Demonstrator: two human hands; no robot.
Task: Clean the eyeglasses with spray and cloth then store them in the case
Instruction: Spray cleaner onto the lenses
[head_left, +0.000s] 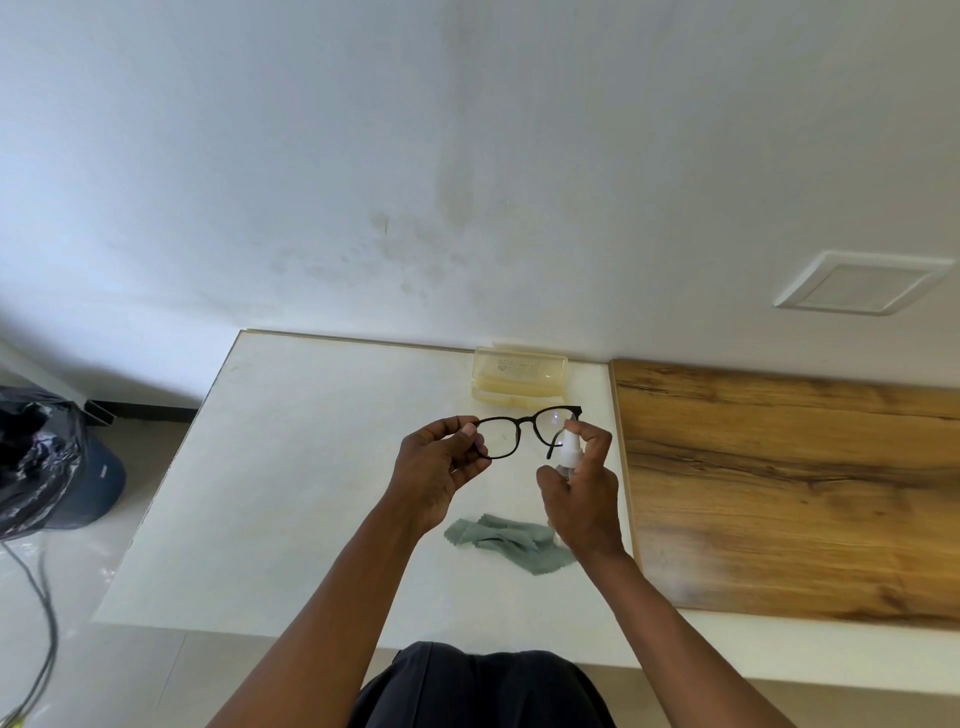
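spray stage, wiping and storing still ahead

the left hand (441, 467) pinches the glasses (527, 434) at the end of the frame on its own side, thumb and curled fingers closed round the rim and hinge there, and holds them up over the table (291, 467), lenses facing the person. the right hand (579, 499) is wrapped round a small spray bottle (570, 449), with one finger curled over the white nozzle top. the nozzle sits just beside the lens on that side, touching or nearly touching the temple that hangs down there; which of the two cannot be told.

judging from this, the task is in its first part. the spray is aimed at one lens, and whether any liquid has landed yet is not visible: no mist or drops show on the glass. the other lens looks equally plain, so it may still need its own spray.

the cloth (506, 538) lies crumpled on the table below the hands, partly behind the right wrist, with neither hand on it. wiping looks not yet begun. to get there, the right hand will probably have to set the bottle down and take up the cloth.

the case (519, 382) sits at the far edge of the table against the wall, well apart from the hands. it appears to stand open, lid raised, with nothing in it, so storing is the last step left.

beside the table lies a wooden board (789, 483), and a dark bin bag (36, 457) stands on the floor at the left.
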